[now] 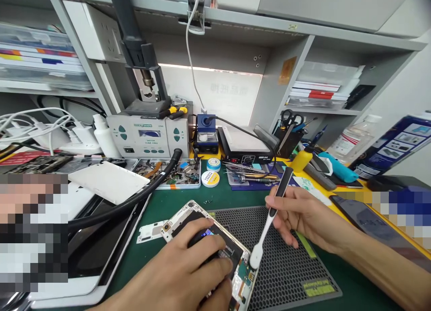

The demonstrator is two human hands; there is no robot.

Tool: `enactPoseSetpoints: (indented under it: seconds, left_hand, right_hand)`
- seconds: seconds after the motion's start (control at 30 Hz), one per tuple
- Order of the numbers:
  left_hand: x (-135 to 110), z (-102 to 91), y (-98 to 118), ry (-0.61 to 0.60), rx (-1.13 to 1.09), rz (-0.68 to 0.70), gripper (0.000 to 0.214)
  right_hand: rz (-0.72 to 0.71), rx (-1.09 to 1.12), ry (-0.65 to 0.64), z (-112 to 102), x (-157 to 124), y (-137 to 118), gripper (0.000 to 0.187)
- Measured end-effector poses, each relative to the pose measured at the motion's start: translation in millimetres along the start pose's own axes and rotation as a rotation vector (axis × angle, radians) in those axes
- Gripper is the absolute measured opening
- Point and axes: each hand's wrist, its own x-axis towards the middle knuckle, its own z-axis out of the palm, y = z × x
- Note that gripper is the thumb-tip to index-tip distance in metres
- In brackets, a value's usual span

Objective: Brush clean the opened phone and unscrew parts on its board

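An opened phone [232,251], its battery and circuit board exposed, lies tilted on the bench. My left hand [193,266] is wrapped over it, fingers across the battery. My right hand [296,212] pinches the black-and-white handle of a toothbrush [266,230]. The brush's white head points down at the board end of the phone, by its edge; its bristles are hidden. Beneath the phone and brush is a black perforated mat [289,266]. A pale slotted phone part [151,231] sticks out past the phone's camera end.
Behind stand a hot-air station [148,136], a soldering station [207,133] and a heating plate [247,142]. A black hose [134,205] arches over large tablets at left. Tweezers [249,169], a parts tray [168,172], and a yellow bottle [301,160] sit around the mat.
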Motion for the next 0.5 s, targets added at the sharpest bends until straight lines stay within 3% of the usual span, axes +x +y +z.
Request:
enactPoseSetpoints:
  seconds: [0.2,0.5]
  left_hand:
    - [-1.4,2.1,0.4,0.016,0.027,-0.001,0.014]
    - [1.1,3.7,-1.9,0.054,0.045,0.019,0.023]
  right_hand:
    - [-0.006,0.007,0.004,2.2,0.0,-0.5,0.026]
    - [0.055,-0.035,-0.017,-2.2,0.2,-0.6,0.020]
